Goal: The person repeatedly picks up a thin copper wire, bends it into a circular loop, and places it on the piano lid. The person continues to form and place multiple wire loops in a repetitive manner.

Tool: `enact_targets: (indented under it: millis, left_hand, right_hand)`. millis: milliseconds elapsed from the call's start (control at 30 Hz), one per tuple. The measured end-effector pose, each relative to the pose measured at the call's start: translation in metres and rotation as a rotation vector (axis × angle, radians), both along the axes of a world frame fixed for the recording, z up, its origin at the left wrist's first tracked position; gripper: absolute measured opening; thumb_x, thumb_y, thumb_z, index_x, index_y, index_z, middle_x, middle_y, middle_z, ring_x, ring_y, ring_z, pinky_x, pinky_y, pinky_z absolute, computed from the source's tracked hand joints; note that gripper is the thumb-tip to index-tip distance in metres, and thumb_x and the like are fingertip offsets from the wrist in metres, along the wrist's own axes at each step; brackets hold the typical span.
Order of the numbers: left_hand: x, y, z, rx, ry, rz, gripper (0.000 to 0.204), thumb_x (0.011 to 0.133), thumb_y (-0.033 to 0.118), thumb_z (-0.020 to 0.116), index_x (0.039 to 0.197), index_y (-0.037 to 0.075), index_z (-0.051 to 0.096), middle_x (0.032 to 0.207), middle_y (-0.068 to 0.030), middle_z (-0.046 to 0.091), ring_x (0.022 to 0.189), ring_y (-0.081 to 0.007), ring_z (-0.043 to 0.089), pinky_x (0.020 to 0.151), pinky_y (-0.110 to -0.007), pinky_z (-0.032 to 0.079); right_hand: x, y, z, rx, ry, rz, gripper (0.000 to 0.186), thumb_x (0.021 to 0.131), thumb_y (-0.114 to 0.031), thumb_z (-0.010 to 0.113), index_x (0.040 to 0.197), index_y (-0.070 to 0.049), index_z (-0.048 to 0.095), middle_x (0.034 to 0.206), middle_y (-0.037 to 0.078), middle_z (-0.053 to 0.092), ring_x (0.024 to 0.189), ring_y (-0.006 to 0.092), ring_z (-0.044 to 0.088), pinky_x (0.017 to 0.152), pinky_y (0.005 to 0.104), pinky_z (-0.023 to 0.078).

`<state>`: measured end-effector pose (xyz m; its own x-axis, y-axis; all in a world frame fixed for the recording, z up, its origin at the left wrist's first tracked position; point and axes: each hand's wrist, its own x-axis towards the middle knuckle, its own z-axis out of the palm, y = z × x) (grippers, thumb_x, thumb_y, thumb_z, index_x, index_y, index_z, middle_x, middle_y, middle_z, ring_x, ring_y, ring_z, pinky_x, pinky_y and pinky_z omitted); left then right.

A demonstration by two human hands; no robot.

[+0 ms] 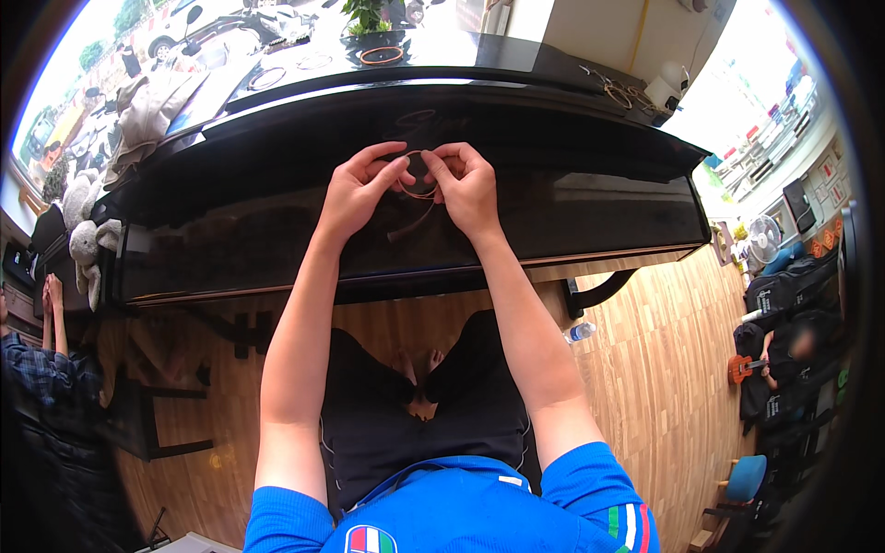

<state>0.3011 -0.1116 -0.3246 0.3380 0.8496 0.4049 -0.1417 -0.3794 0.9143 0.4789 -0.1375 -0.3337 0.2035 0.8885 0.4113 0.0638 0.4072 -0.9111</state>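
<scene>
A thin copper-coloured coil of wire or string (pixel 421 195) is held up between my two hands, over the closed black piano (pixel 590 221). The thumb and fingers of my left hand (pixel 355 192) pinch the left side of its loop. On the opposite side, my right hand (pixel 471 191) is closed on the coil with thumb and fingertips. Below the hands, a faint curved shape on the glossy lid looks like the coil's reflection. A similar copper-coloured coil (pixel 381 56) lies on the piano top, with a paler ring (pixel 266 78) farther left.
A green plant (pixel 367 14) and a tangle of cords (pixel 629 94) sit on the piano top. Plush toys (pixel 88 244) are at the left end, near another person's hands (pixel 53 293). A bottle (pixel 580 332) stands on the floor. At right, someone holds a small guitar (pixel 740 369).
</scene>
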Motion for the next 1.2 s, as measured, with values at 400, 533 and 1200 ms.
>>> enact_targets:
  millis: [400, 533, 1200]
  left_hand:
    - [-0.002, 0.006, -0.005, -0.043, -0.079, 0.234, 0.026, 0.104, 0.022, 0.059, 0.117, 0.0, 0.066, 0.086, -0.0051, 0.07, 0.067, -0.0102, 0.067, 0.057, -0.021, 0.043]
    - [-0.004, 0.007, -0.005, -0.057, -0.142, 0.278, 0.027, 0.105, 0.023, 0.058, 0.119, 0.001, 0.062, 0.086, -0.0047, 0.069, 0.069, -0.0115, 0.068, 0.06, -0.022, 0.044]
    - [-0.001, 0.004, -0.006, -0.026, -0.201, 0.344, 0.024, 0.102, 0.021, 0.063, 0.119, 0.005, 0.069, 0.081, -0.0008, 0.066, 0.064, -0.0087, 0.06, 0.059, -0.023, 0.045]
  right_hand:
    - [0.001, -0.006, 0.009, 0.019, 0.119, 0.005, 0.047, 0.096, -0.025, 0.072, 0.129, 0.002, 0.053, 0.077, 0.008, 0.069, 0.057, 0.0083, 0.061, 0.049, 0.0217, 0.045]
    - [-0.001, -0.008, 0.01, 0.008, 0.01, 0.062, 0.044, 0.094, -0.02, 0.074, 0.127, 0.003, 0.056, 0.08, 0.01, 0.072, 0.062, 0.0099, 0.065, 0.053, 0.0219, 0.049]
    - [0.0, 0.0, -0.001, 0.068, 0.034, -0.157, 0.016, 0.097, -0.016, 0.07, 0.101, -0.001, 0.071, 0.086, 0.005, 0.067, 0.063, 0.0088, 0.06, 0.052, 0.0232, 0.05]
